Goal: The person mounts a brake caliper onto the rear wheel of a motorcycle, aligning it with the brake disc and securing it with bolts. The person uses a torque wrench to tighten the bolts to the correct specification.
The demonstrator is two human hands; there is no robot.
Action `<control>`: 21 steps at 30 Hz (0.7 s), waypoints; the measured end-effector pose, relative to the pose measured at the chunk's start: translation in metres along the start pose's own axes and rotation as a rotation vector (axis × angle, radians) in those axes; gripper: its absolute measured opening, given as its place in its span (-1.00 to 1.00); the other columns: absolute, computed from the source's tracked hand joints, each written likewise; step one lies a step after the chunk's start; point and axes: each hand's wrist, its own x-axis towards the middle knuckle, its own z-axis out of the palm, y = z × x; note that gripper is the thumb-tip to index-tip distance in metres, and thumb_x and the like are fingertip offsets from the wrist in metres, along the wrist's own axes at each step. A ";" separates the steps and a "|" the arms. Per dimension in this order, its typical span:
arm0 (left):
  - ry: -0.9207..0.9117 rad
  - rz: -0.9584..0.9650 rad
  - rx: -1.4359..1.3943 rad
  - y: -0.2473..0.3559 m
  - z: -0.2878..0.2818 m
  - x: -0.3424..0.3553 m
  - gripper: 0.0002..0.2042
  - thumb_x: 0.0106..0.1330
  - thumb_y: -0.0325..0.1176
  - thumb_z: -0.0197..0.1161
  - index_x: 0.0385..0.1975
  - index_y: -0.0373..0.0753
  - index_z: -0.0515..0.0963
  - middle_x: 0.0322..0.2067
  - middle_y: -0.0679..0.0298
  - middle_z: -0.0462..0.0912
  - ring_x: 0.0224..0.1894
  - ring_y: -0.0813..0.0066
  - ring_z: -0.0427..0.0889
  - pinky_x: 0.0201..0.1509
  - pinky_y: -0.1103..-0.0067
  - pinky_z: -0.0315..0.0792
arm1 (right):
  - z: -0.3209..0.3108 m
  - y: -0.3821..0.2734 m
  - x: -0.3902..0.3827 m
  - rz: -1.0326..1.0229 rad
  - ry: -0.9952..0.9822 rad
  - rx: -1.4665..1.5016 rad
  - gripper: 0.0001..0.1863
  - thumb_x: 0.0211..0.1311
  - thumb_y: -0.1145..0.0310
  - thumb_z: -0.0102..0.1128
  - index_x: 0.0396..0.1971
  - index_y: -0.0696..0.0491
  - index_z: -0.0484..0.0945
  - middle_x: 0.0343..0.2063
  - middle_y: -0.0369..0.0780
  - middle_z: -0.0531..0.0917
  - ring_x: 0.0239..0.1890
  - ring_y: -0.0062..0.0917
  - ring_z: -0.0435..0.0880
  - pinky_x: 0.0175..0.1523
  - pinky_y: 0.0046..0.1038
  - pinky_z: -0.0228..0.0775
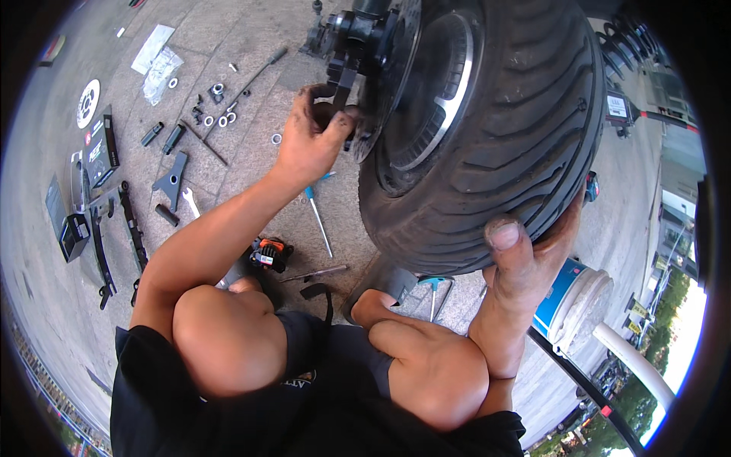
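The left hand is up beside the wheel, its thumb and fingers curled at a black metal part next to the brake disc; whether they are closed on anything there cannot be told. The right hand is well apart from it, clamped on the tyre at its lower right, the thumb against the tread and the fingers mostly hidden behind. The tyre stands tilted in front of the person's knees, around a dark rim with a silver band.

Below the left forearm, an orange and black tool lies on the pavement, near a blue-handled tool. Another blue-handled tool is under the tyre, left of the right wrist. Farther left are a wrench, a flat grey bracket, dark sockets and loose washers. Beyond them lie a black box, a pale disc with holes and a clear plastic bag. Right of the right hand is a blue and white bucket.
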 end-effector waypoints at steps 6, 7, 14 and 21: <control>-0.027 0.039 0.159 -0.003 -0.008 0.003 -0.58 0.24 -0.47 0.22 0.03 -0.42 0.23 -0.36 0.15 0.58 -0.32 0.53 0.56 -0.24 0.59 0.47 | 0.009 -0.005 0.000 0.038 0.024 0.008 0.15 -0.36 0.02 0.59 0.21 0.32 0.14 0.03 -0.06 0.43 0.06 -0.37 0.46 0.16 -0.39 0.30; -0.028 0.049 0.154 -0.005 -0.008 0.002 -0.58 0.23 -0.48 0.22 0.03 -0.41 0.23 -0.35 0.14 0.58 -0.32 0.52 0.56 -0.24 0.59 0.47 | 0.009 -0.005 0.001 0.049 0.044 -0.021 0.16 -0.36 0.02 0.59 0.21 0.32 0.14 0.04 -0.05 0.42 0.06 -0.37 0.46 0.17 -0.39 0.29; -0.044 -0.034 0.039 -0.010 -0.004 0.005 -0.57 0.23 -0.58 0.20 0.04 -0.39 0.18 -0.27 0.11 0.57 -0.25 0.51 0.57 -0.18 0.57 0.49 | 0.007 0.001 -0.003 -0.030 0.022 -0.090 0.21 -0.35 0.05 0.59 0.26 0.33 0.04 0.10 -0.02 0.34 0.13 -0.33 0.38 0.23 -0.36 0.22; -0.084 -0.047 -0.018 -0.004 -0.008 0.005 -0.58 0.21 -0.58 0.23 0.00 -0.39 0.21 -0.29 0.12 0.57 -0.27 0.53 0.56 -0.19 0.58 0.49 | 0.009 -0.003 -0.003 0.039 0.063 0.030 0.21 -0.39 0.07 0.61 0.28 0.29 0.09 0.10 -0.04 0.39 0.12 -0.35 0.43 0.23 -0.38 0.25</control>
